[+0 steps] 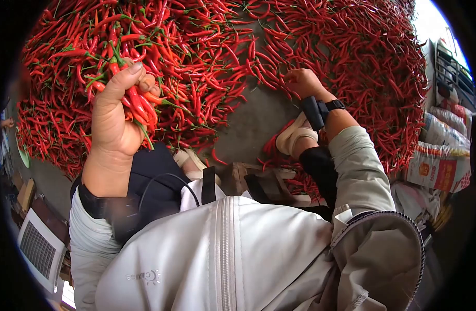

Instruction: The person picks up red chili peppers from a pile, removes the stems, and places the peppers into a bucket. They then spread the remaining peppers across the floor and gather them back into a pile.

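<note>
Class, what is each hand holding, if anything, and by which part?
The left hand grips several chillies around their pods; for the right hand, I cannot tell.

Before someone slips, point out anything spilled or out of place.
Chillies lie right against the right shoe, where they could get crushed, and a stray one sits on the floor near the left shoe.

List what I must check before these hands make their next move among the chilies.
1. Left hand gripping chilies: ok.
2. Stems still on held chilies: ok, green ones show.
3. Right hand free of chilies: cannot tell, its fingertips are unclear.
4. Sleeves back from both hands: ok.
5. Floor free of stray chilies: not ok, some lie scattered on it.
6. Right shoe clear of chilies: not ok, several lie right beside it.
</note>
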The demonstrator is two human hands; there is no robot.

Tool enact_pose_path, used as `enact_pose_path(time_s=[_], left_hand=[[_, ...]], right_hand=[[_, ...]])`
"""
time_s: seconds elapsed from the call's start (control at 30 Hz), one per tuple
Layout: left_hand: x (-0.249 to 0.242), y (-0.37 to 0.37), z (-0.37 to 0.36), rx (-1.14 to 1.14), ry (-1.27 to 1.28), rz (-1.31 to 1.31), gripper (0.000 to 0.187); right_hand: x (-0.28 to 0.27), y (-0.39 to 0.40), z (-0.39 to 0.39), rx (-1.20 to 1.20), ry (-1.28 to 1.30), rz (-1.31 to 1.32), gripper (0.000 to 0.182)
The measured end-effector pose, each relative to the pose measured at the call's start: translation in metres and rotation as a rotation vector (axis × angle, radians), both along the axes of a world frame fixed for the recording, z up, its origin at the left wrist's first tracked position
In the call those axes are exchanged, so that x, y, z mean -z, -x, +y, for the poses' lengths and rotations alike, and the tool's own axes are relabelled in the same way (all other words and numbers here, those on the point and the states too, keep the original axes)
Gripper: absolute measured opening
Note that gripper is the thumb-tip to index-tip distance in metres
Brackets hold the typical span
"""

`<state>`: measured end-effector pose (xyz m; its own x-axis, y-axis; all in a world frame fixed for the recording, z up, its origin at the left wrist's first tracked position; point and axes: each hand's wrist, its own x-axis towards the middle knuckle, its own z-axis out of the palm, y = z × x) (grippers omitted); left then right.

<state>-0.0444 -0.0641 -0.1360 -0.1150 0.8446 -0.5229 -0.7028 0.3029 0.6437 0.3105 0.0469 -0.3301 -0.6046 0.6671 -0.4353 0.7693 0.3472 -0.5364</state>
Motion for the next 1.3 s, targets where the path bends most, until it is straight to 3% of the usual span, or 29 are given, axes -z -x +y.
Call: enact_pose_path(time_s=[0.1, 0.17, 0.2, 0.27, 0.3, 0.37, 0.5, 0.6, 0.73, 0.8, 0.87, 0.93, 1.0, 1.07, 1.13, 1.27, 1.3], left_hand=[[0.002, -0.004, 0.002, 0.015, 0.011, 0.025, 0.011], [0.005, -0.005, 0.003, 0.028, 0.047, 0.041, 0.011], [0.006, -0.006, 0.004, 0.031, 0.048, 0.047, 0.011], [0.008, -0.007, 0.006, 0.018, 0.044, 0.057, 0.011], [0.007, -0.008, 0.007, 0.022, 0.046, 0.06, 0.011], [0.005, -0.01, 0.008, 0.002, 0.041, 0.048, 0.011], [0.01, -0.008, 0.006, 0.043, 0.023, 0.04, 0.011], [0.007, -0.009, 0.006, 0.027, 0.032, 0.041, 0.012], [0.006, -0.012, 0.006, 0.016, 0.041, 0.035, 0.012], [0.006, -0.011, 0.007, 0.021, 0.046, 0.042, 0.012], [0.006, -0.012, 0.006, 0.022, 0.064, 0.048, 0.012], [0.01, -0.01, 0.005, 0.025, 0.065, 0.055, 0.012], [0.01, -0.009, 0.006, 0.022, 0.039, 0.032, 0.014], [0.008, -0.009, 0.006, 0.028, 0.04, 0.043, 0.015], [0.009, -0.008, 0.007, 0.022, 0.025, 0.052, 0.015], [0.011, -0.007, 0.005, 0.016, 0.013, 0.073, 0.015], [0.012, -0.008, 0.004, 0.014, 0.031, 0.072, 0.014]], right_hand=[[-0.001, 0.02, -0.01, 0.165, -0.068, 0.057, 0.029], [0.004, 0.045, -0.021, 0.041, -0.037, 0.081, 0.049], [0.024, 0.057, -0.031, -0.036, -0.112, 0.021, 0.057], [0.016, 0.079, -0.052, -0.083, -0.04, -0.149, 0.067], [0.014, 0.077, -0.059, -0.079, -0.038, -0.146, 0.067], [0.017, 0.074, -0.071, -0.242, -0.273, -0.063, 0.054], [0.013, 0.043, -0.072, -0.406, -0.124, -0.307, 0.047], [0.011, 0.028, -0.057, -0.444, -0.189, -0.21, 0.037], [0.009, 0.057, -0.041, 0.043, -0.363, 0.259, 0.018], [0.01, 0.078, -0.033, 0.106, -0.31, 0.217, 0.012], [0.02, 0.098, -0.027, 0.239, -0.46, 0.253, 0.012], [0.025, 0.11, -0.024, 0.215, -0.445, 0.174, 0.012], [0.015, 0.125, -0.024, -0.157, -0.4, -0.108, 0.013], [0.02, 0.129, -0.03, -0.205, -0.384, -0.192, 0.016], [0.019, 0.125, -0.031, -0.117, -0.305, -0.22, 0.017], [0.015, 0.084, -0.01, 0.11, -0.426, 0.277, 0.016], [-0.001, 0.079, -0.005, 0.381, -0.147, 0.293, 0.013]])
